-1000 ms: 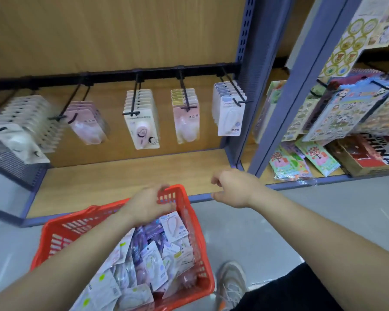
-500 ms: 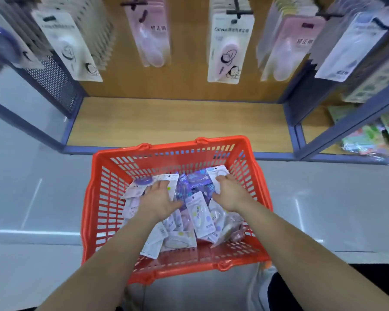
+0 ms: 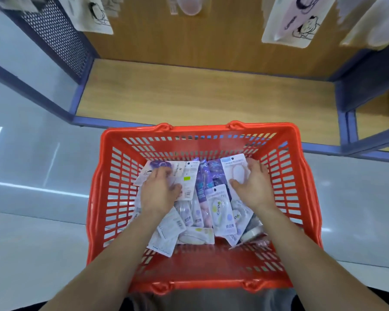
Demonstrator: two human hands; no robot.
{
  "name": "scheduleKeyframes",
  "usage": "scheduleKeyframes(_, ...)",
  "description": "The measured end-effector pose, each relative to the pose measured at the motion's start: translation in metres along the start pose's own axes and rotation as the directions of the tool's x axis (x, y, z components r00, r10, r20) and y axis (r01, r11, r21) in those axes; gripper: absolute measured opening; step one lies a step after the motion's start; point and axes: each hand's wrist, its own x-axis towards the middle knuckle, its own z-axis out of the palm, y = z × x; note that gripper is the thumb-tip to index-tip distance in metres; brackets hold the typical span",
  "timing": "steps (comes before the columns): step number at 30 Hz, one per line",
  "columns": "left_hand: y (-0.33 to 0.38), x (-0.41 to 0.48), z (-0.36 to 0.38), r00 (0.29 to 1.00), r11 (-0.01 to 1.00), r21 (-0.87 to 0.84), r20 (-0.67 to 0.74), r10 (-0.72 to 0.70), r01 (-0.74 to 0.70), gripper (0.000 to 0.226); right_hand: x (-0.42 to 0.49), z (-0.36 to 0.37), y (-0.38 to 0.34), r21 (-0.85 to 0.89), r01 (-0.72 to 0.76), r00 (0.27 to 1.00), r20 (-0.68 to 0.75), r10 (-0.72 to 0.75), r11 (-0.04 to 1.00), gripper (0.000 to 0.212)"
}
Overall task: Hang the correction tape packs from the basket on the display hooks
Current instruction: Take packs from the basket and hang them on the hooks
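Note:
A red plastic basket (image 3: 198, 129) stands on the floor in front of the shelf, holding several correction tape packs (image 3: 221, 212) in white and purple wrappers. Both hands are down inside it. My left hand (image 3: 160, 190) lies on the packs at the left, fingers over a pack with a purple tape (image 3: 155, 165), and no clear grip shows. My right hand (image 3: 255, 186) holds a white pack (image 3: 235, 168) at the far right of the pile, thumb on its face and fingers round its right edge. More packs (image 3: 290, 21) hang from above at the top edge; their hooks are out of view.
A bare wooden shelf board (image 3: 200, 97) with a blue frame lies just beyond the basket. A perforated blue side panel (image 3: 54, 34) closes the bay's left side. Grey glossy floor (image 3: 36, 221) surrounds the basket. Another shelf bay starts at the right edge.
The view has tilted further down and closer to the basket. Both hands, above the rim a second ago, have reached into the pile; the right hand has closed round the white pack.

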Motion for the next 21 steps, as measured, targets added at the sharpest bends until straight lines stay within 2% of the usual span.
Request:
scheduleKeyframes(2,-0.004,0.002,0.002,0.998,0.995,0.074,-0.02,-0.059,0.06,0.066,-0.004,0.003,-0.011,-0.033,0.007,0.998,0.061,-0.005,0.999,0.081)
scheduleKeyframes(4,-0.008,0.002,0.004,0.997,0.985,0.155,0.017,-0.075,0.071,0.071,-0.01,0.009,-0.021,-0.088,0.018,0.995,0.097,-0.01,0.996,0.081)
scheduleKeyframes(7,-0.018,-0.004,0.003,0.997,0.987,0.161,0.078,0.012,-0.024,0.07,-0.018,0.016,-0.038,-0.067,0.054,0.993,0.104,-0.047,0.996,0.079)
scheduleKeyframes(9,-0.018,-0.012,-0.001,0.996,0.992,0.106,0.067,0.066,-0.073,0.075,-0.018,0.023,-0.05,-0.001,0.06,0.988,0.141,-0.059,0.998,0.073)
scheduleKeyframes(12,-0.013,-0.024,-0.003,0.996,0.997,-0.028,0.059,0.07,-0.068,0.067,-0.016,0.034,-0.065,0.118,-0.041,0.973,0.231,0.013,0.992,0.066)
scheduleKeyframes(16,-0.014,-0.024,-0.011,0.997,0.934,-0.355,0.081,-0.004,0.033,0.039,-0.015,0.046,-0.07,-0.047,-0.064,0.956,0.283,0.074,0.997,0.07)
scheduleKeyframes(18,-0.018,-0.019,-0.013,0.998,0.93,-0.366,0.064,-0.024,0.046,0.03,-0.015,0.045,-0.069,-0.079,-0.058,0.943,0.321,0.08,0.995,0.07)
scheduleKeyframes(21,-0.022,-0.011,-0.016,0.998,0.955,-0.29,0.052,-0.043,0.056,0.054,-0.015,0.04,-0.062,0.062,-0.116,0.931,0.355,0.087,0.991,0.07)
